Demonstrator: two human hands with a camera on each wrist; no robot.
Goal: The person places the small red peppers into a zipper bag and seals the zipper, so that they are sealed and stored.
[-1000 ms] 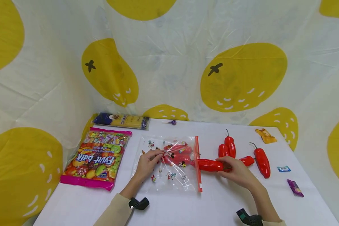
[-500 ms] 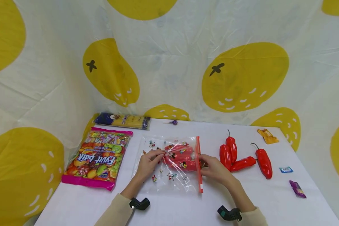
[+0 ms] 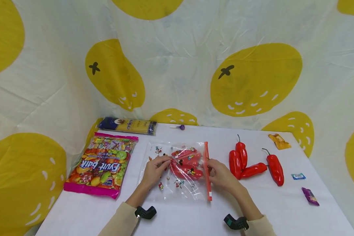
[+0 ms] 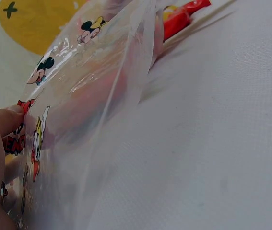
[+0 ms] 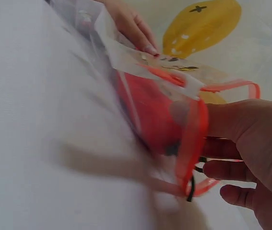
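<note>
Left hand [image 3: 154, 171] pinches clear bag [image 3: 190, 192], red peppers [image 3: 185, 171] inside. Right hand [image 3: 224, 174] partly in bag, fingers half-curled; grip unclear.

Dim, blurry right wrist view

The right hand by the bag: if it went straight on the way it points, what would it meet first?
Most likely the red peppers inside the clear bag: the right hand points in at its opening. Depth there is unclear, so it may already touch one.
</note>
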